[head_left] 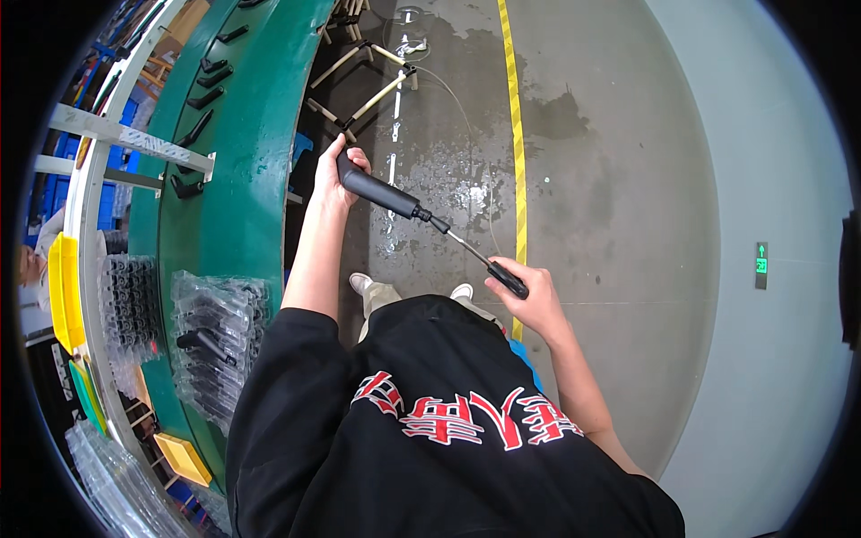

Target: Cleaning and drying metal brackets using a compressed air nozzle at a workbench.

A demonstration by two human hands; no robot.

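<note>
I watch the left hand (pixel 335 175), its fingers closed around the bent upper end of a black tube (pixel 384 193), held in the air over the floor. The right hand (pixel 531 298) is wrapped about the handle of a black-handled tool (pixel 509 280), whose thin metal shaft points up and left toward the tube's lower end. A small dark fitting (pixel 438 223) sits between shaft and tube; it is too small for me to tell whether the tip is seated in it.

Left of the hands I see a green tabletop (pixel 247 170) with a row of black bent parts along it. Nearer the person lie clear plastic packs (pixel 224 305), with one loose black part (pixel 212 344) on top. A yellow tray (pixel 65 291) stands beyond them. Ahead, a tan-barred frame (pixel 380 95) rests on the grey floor (pixel 619 206), left of a yellow-and-black striped line (pixel 515 117).
</note>
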